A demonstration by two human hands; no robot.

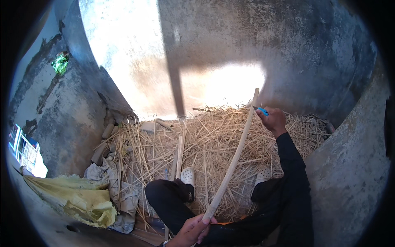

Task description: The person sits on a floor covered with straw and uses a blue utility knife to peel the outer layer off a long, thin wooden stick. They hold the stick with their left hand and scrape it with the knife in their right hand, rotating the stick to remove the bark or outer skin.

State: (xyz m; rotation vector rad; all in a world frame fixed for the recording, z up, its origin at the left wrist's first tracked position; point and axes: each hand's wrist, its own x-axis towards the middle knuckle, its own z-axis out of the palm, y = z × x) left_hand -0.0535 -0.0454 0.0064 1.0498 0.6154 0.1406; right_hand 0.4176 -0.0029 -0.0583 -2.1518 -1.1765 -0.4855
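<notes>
A long pale strip of split wood or bamboo point(231, 168) slants up from my lap toward the sunlit wall, bending slightly. Its lower end is gripped by my left hand point(192, 230), fingers and thumb closed round it. Near the far end, my right hand point(273, 120) is closed on a small blue-handled knife point(262, 111). The dark tip of the knife lies at the strip's edge; I cannot tell if it is cutting in. My right arm is stretched out in a black sleeve.
Loose straw and shavings point(222, 136) cover the ground around my white clogs point(187, 176). Upright pale slats point(180, 156) stand left of centre. A torn yellow sheet point(74, 197) and grey cloth point(123, 197) lie at left. Concrete walls point(288, 53) close in the back and sides.
</notes>
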